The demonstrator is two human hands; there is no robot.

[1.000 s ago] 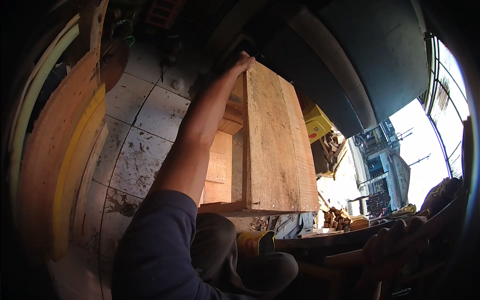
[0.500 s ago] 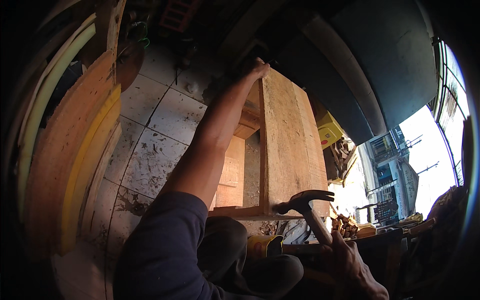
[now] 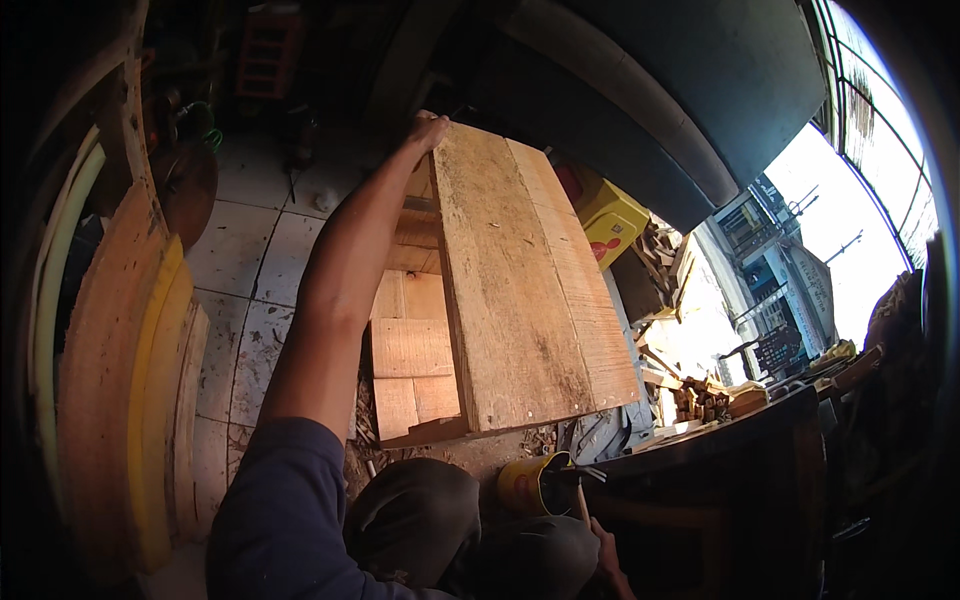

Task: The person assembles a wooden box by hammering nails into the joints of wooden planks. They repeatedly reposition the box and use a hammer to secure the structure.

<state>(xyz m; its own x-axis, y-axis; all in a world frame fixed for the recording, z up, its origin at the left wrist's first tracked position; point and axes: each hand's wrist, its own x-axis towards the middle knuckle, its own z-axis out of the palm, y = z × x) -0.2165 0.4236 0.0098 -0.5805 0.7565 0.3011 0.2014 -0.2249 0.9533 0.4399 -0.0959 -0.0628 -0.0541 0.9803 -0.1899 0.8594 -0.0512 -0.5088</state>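
A box of raw wooden boards (image 3: 520,290) stands tilted in front of me, with its open side facing left. My left hand (image 3: 430,131) is closed on its far upper corner, the arm stretched along the open side. Low at the right, my right hand (image 3: 606,552) is closed round the handle of a hammer (image 3: 584,502), partly hidden behind my knee. The hammer's head is beside the mouth of a yellow can (image 3: 520,486), below the box's near edge; its dark head is hard to make out there.
Curved wooden and yellow panels (image 3: 120,370) stand at the left on a dirty tiled floor (image 3: 235,255). Beyond the box are a yellow container (image 3: 612,220) and a large dark panel (image 3: 640,90). Wood scraps (image 3: 700,400) lie at the right by a dark bench (image 3: 720,440).
My right hand has lowered the hammer from the box's near edge down toward the yellow can. My left hand keeps its hold on the box; the view has shifted right.
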